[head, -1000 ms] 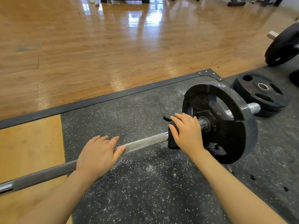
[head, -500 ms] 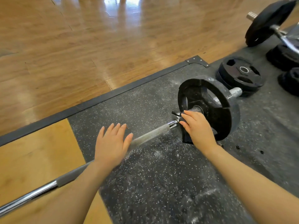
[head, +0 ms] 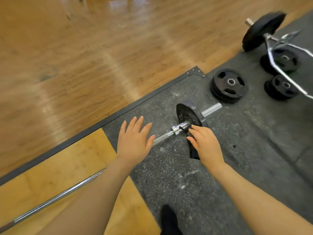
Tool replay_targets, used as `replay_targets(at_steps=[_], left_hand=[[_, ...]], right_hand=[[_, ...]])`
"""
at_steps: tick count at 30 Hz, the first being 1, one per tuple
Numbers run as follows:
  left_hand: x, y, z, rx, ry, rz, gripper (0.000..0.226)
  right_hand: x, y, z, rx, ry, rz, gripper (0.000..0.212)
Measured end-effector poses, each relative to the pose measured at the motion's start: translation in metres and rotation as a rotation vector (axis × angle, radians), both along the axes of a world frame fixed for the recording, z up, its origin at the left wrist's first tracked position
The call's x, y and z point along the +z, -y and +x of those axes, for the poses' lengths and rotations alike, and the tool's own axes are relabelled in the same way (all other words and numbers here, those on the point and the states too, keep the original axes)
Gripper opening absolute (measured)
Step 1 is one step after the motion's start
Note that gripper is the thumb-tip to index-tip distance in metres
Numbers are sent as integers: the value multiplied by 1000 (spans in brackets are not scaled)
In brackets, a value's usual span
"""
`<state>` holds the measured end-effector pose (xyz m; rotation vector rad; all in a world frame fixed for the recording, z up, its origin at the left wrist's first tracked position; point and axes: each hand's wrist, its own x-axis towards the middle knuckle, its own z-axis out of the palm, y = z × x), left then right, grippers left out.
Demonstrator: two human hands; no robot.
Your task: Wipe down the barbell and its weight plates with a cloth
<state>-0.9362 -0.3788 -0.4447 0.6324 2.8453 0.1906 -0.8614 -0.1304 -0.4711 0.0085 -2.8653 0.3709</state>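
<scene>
A person is wiping a floor-bound barbell (head: 162, 138) at the picture's centre, the right hand (head: 205, 145) now pressing a dark cloth (head: 192, 150) against the sleeve beside the mounted weight plate (head: 188, 114), having slid off the collar it covered a second ago. The left hand (head: 133, 139), fingers spread flat, is lifting clear of the shaft, leaving the bar unsteadied. Loose plates (head: 228, 85) at two o'clock and a second loaded bar (head: 264, 31) beyond are crowding the rubber mat (head: 254, 150), limiting rolling room.
</scene>
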Motion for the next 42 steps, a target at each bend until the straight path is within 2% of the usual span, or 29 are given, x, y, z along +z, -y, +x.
replay_targets(at_steps=[4,8,15,21,30,35,42], left_hand=[[80,-17,18,17,-6,71,54],[133,-29,30,83,10,129,55],[158,-55,46,170,67,130,56],[150,-118,28,167,44,42,60],[115,-197,14,546,92,11,59],[97,-196,22,624,99,-28,57],[51,-184,11,629,142,-70,54]], right_hand=[[86,-2,10,17,-33,-12,32],[143,-4,25,-20,-45,-35,31],[164,-30,50,-94,23,-92,30],[161,-101,20,-66,73,-139,29],[141,-216,-37,84,216,-189,27],[121,-226,-56,155,298,-227,30],[79,-207,-69,190,291,-256,31]])
